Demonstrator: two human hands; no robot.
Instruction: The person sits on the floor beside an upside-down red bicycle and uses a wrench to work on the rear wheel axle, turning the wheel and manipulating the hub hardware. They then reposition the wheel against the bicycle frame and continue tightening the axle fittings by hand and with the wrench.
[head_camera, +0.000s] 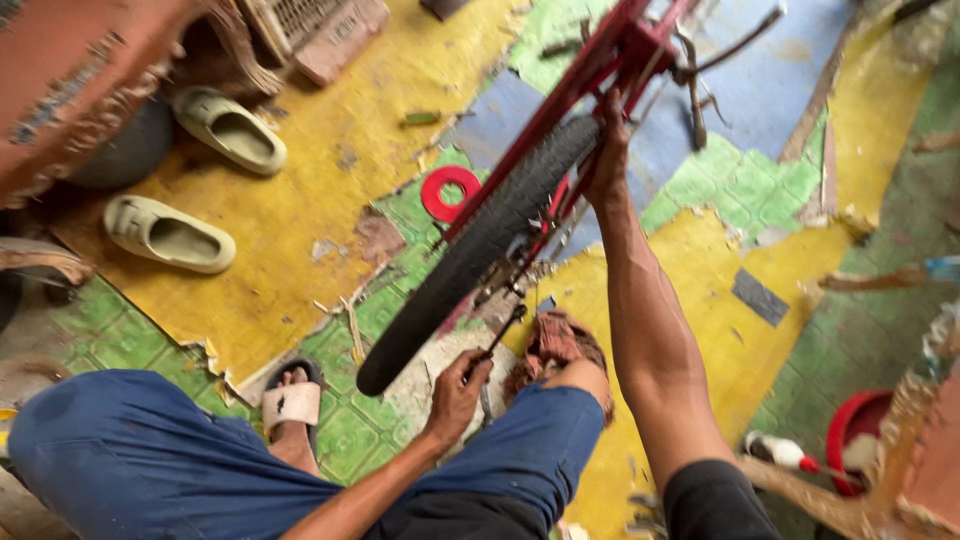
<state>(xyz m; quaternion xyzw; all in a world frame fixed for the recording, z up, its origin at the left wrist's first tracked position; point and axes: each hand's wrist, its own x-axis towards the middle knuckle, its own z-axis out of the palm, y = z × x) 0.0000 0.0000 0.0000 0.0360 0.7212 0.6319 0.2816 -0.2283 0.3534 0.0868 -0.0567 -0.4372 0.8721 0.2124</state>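
A small red bicycle frame (590, 75) lies tilted over the floor with its black tyre (470, 250) running from the frame down toward my knees. My right hand (610, 150) reaches out and grips the frame beside the top of the tyre. My left hand (455, 395) is closed on a thin dark tool (500, 335) whose tip points up at the wheel hub (510, 275). Both my legs in blue shorts (150, 455) frame the wheel, and my sandalled foot (292, 405) rests left of the tyre's lower end.
A red ring-shaped disc (450, 192) lies on the floor left of the tyre. Two pale slippers (170, 235) sit at the left on worn yellow flooring. A red bowl (860, 435) and a white-and-red object (785, 452) are at the lower right. A rag (555, 345) lies by my right knee.
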